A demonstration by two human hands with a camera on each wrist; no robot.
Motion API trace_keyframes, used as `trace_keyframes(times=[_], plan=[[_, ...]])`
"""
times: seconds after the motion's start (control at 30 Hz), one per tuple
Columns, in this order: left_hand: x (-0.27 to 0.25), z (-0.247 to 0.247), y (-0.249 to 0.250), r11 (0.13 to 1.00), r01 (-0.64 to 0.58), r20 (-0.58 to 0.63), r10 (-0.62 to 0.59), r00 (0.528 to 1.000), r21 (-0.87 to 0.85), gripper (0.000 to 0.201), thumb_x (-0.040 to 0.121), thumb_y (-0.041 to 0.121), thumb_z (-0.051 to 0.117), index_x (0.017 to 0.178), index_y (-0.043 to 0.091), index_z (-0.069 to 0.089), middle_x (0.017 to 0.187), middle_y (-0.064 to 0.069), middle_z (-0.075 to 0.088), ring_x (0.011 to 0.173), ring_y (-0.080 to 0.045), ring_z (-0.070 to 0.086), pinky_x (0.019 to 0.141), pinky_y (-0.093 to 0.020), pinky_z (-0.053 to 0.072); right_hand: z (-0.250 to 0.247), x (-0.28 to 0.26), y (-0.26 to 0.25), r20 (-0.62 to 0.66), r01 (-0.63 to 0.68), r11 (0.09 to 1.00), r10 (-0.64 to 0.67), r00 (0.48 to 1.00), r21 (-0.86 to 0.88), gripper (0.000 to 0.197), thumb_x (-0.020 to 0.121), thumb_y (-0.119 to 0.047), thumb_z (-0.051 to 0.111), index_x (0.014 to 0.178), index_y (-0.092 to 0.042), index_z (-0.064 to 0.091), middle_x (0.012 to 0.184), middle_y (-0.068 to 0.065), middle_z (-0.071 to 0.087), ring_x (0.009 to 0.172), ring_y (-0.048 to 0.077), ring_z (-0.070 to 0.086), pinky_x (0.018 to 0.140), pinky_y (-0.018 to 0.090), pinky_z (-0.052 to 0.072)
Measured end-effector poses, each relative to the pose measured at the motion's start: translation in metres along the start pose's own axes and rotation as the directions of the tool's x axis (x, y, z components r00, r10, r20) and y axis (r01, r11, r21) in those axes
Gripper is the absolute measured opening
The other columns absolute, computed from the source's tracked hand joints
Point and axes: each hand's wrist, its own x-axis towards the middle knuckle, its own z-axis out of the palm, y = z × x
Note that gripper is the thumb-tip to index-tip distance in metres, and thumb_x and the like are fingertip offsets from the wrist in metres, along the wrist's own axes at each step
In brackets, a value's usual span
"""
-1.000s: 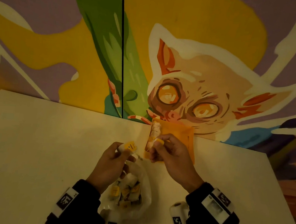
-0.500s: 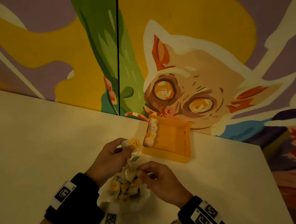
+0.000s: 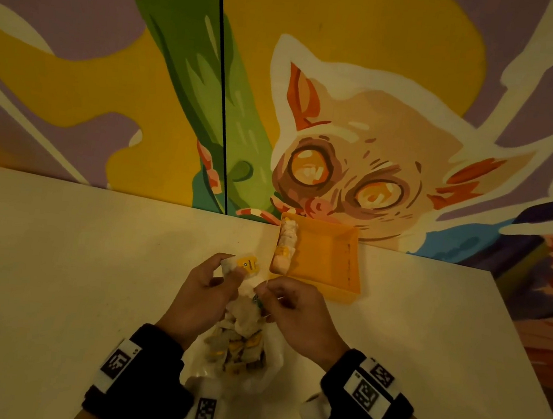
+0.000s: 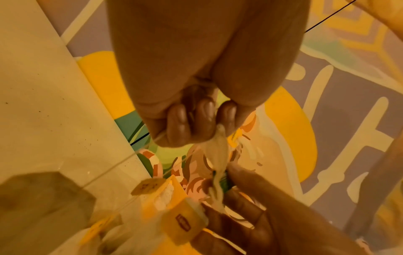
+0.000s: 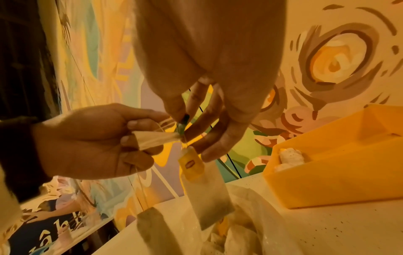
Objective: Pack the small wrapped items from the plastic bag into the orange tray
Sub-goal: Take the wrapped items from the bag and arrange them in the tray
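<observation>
- Behind our white table (image 3: 58, 254), a painted mural (image 3: 361, 133) is filling the wall.
- Our left hand (image 3: 207, 287) is pinching one tea bag (image 5: 152, 139) above the plastic bag (image 3: 269, 362).
- Our right hand (image 3: 295, 308) is pinching tangled strings (image 5: 182, 126); judged step: separating.
- Next: freeing one bag, carrying it far-right into the orange tray (image 3: 345, 285).
</observation>
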Motion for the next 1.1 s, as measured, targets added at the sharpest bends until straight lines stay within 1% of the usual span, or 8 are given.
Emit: trace_keyframes(times=[0.1,0.33,0.4,0.5,0.6,0.73,0.93,1.1], plan=[[0.002,0.001,-0.003,0.999,-0.015,-0.045,0.016,0.999,0.031,0.011,0.098,0.021,0.053,0.099,0.015,0.062,0.048,0.005,0.041,0.045,-0.009,0.033,0.042,-0.020,0.030,0.000,-0.002,-0.009,-0.019,-0.010,0.998,0.011,1.000,0.064,0.012,0.093,-0.025,0.062,0.090,-0.026,0.073,0.091,-0.005,0.073,0.072,0.016,0.069,0.064,0.037,0.060],[0.002,0.006,-0.007,1.000,0.014,-0.036,-0.014,0.999,0.011,0.010,0.099,0.022,0.052,0.097,0.017,0.060,0.052,0.002,0.038,0.046,-0.011,0.029,0.044,-0.025,0.027,-0.008,0.000,-0.014,-0.088,-0.080,0.966,0.104,0.991,0.247,0.022,0.097,-0.015,0.054,0.088,-0.018,0.074,0.094,0.001,0.073,0.083,0.013,0.068,0.061,0.023,0.054],[0.003,0.004,-0.007,1.000,0.008,-0.032,-0.008,0.999,0.006,0.010,0.099,0.021,0.052,0.097,0.016,0.060,0.052,0.002,0.037,0.045,-0.011,0.028,0.042,-0.023,0.027,-0.010,-0.001,-0.012,-0.078,-0.114,0.963,0.137,0.988,0.244,0.023,0.099,-0.017,0.051,0.088,-0.018,0.072,0.089,0.004,0.073,0.077,0.018,0.070,0.061,0.027,0.054],[0.003,0.003,-0.006,1.000,0.001,-0.022,-0.002,1.000,-0.009,0.011,0.099,0.021,0.052,0.100,0.013,0.060,0.052,0.003,0.037,0.045,-0.011,0.027,0.042,-0.022,0.026,-0.011,-0.003,-0.010,-0.025,-0.140,0.967,0.149,0.989,0.214,0.020,0.099,-0.021,0.050,0.090,-0.016,0.067,0.074,0.002,0.071,0.067,0.015,0.067,0.058,0.028,0.048],[0.002,0.003,-0.005,1.000,0.012,-0.041,-0.013,0.999,-0.027,0.012,0.099,0.019,0.051,0.103,0.012,0.060,0.050,0.007,0.041,0.041,-0.008,0.030,0.041,-0.020,0.029,-0.012,-0.006,-0.006,0.027,-0.142,0.978,0.140,0.990,0.152,0.016,0.096,-0.025,0.056,0.089,-0.015,0.066,0.069,-0.002,0.068,0.067,0.009,0.063,0.063,0.019,0.046],[0.002,0.002,-0.002,0.999,-0.002,-0.043,0.000,0.999,-0.044,0.015,0.099,0.020,0.051,0.105,0.010,0.060,0.051,0.006,0.040,0.042,-0.009,0.028,0.042,-0.022,0.028,-0.013,-0.009,0.011,0.085,-0.129,0.991,0.131,0.988,-0.024,0.003,0.087,-0.025,0.069,0.089,-0.026,0.069,0.084,-0.003,0.069,0.076,0.014,0.062,0.075,0.028,0.052],[0.000,0.004,0.006,0.996,-0.032,-0.017,0.031,0.999,-0.077,0.012,0.099,0.021,0.051,0.102,0.015,0.061,0.054,0.004,0.039,0.043,-0.008,0.029,0.042,-0.021,0.028,-0.016,-0.014,0.037,0.174,-0.049,0.955,0.104,0.979,-0.294,0.013,0.082,-0.023,0.073,0.084,-0.036,0.069,0.091,-0.007,0.069,0.077,0.001,0.058,0.069,0.013,0.042],[0.000,0.001,0.011,0.995,-0.061,-0.014,0.060,0.998,-0.082,0.013,0.100,0.021,0.050,0.103,0.017,0.063,0.052,0.008,0.039,0.043,-0.006,0.031,0.043,-0.021,0.029,-0.017,-0.015,0.049,0.098,-0.053,0.929,0.095,0.991,-0.366,0.020,0.087,-0.026,0.071,0.080,-0.043,0.065,0.096,-0.010,0.065,0.080,-0.004,0.056,0.068,0.007,0.041]])
